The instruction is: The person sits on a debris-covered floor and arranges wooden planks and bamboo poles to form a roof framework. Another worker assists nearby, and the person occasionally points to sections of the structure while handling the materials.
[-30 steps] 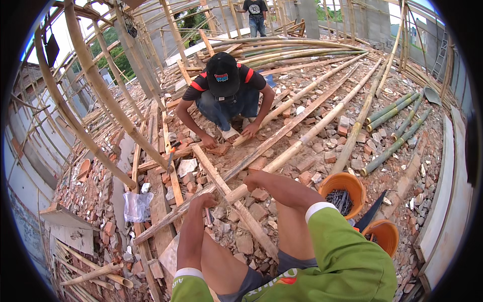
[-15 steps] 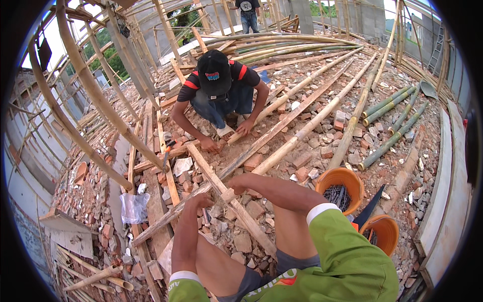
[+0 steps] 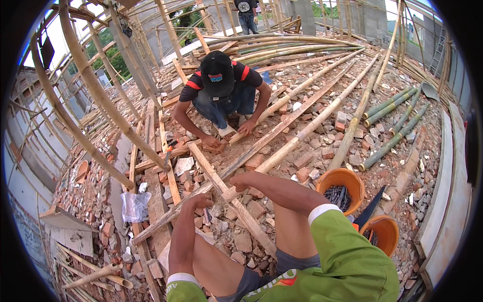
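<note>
My right hand (image 3: 242, 181) is closed over the near end of a long pale bamboo pole (image 3: 297, 140). That end lies across a short squared timber (image 3: 241, 214) slanting toward my legs. Left of it, my left hand (image 3: 199, 201) hangs with curled fingers above a long weathered wooden beam (image 3: 168, 217). A small narrow object (image 3: 207, 216) shows just under those fingers; I cannot make out what it is or whether the hand holds it. Opposite me a co-worker (image 3: 217, 90) in a black cap crouches, one hand on another bamboo pole (image 3: 282, 103).
Broken bricks (image 3: 302, 161) cover the ground. On my right stand an orange bucket (image 3: 359, 183) of nail-like metal pieces and a second orange bucket (image 3: 392, 234), with a dark saw-like blade (image 3: 370, 206) between them. Green bamboo pieces (image 3: 395, 136) lie beyond. Upright bamboo poles (image 3: 83, 75) rise at left.
My left hand has shifted very slightly, and the view has moved a little. The right hand stays on the bamboo pole. The co-worker's near hand has moved slightly.
</note>
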A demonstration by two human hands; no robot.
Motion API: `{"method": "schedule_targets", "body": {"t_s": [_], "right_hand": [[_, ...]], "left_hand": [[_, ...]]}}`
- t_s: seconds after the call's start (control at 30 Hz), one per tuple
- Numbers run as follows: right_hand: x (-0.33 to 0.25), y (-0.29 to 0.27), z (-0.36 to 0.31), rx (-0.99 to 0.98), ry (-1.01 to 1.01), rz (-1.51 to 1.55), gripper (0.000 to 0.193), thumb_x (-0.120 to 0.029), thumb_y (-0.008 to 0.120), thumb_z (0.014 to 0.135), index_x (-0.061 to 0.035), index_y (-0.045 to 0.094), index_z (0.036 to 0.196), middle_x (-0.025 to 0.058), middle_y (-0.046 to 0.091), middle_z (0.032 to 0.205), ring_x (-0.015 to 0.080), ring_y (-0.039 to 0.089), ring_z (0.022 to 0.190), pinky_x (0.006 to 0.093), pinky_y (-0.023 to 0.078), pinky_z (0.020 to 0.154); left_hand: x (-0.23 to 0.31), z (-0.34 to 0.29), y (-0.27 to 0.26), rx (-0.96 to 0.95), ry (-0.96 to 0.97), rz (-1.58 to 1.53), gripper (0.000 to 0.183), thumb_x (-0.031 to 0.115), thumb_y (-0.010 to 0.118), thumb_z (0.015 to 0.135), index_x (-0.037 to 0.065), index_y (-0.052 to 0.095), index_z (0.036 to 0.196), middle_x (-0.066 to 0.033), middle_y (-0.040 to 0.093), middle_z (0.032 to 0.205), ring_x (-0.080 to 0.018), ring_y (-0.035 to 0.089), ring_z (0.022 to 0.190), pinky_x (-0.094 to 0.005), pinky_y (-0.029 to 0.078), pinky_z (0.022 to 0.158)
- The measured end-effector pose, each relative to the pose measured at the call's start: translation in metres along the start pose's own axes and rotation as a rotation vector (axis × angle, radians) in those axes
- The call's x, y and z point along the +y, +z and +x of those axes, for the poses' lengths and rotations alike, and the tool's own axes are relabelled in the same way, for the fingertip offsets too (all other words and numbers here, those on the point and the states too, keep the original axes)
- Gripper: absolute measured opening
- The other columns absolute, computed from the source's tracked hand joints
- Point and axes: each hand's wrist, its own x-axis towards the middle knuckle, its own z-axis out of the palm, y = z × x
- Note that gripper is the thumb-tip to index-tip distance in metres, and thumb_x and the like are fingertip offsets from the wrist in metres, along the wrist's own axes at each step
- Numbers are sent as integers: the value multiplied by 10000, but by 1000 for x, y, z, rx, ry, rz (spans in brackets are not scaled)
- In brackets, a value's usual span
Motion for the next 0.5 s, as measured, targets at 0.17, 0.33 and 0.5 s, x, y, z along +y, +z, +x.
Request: {"method": "schedule_targets", "body": {"t_s": [0.17, 0.33, 0.5], "right_hand": [[51, 26, 37, -9, -78, -253, 237, -134, 531, 777, 49, 615, 901, 190, 663, 731, 299, 658, 660, 411, 510, 594], [0, -6, -14, 10, -14, -48, 262, -144, 541, 784, 49, 612, 946, 183, 667, 746, 297, 659, 654, 408, 511, 586], [-3, -8, -21, 1, 39, -37, 289, -125, 542, 793, 39, 623, 1017, 186, 674, 796, 293, 663, 658, 404, 515, 581]], "left_hand": [[30, 3, -20, 10, 15, 98, 654, 587, 558, 840, 52, 598, 1215, -173, 592, 1223, -310, 556, 1136, -407, 430, 957], [5, 4, -2, 42, -17, 59, 662, 578, 566, 840, 39, 593, 1222, -173, 591, 1227, -306, 556, 1139, -400, 429, 964], [5, 9, 0, 29, -55, 79, 621, 527, 559, 858, 70, 564, 1278, -185, 576, 1252, -324, 543, 1162, -410, 419, 984]]}}
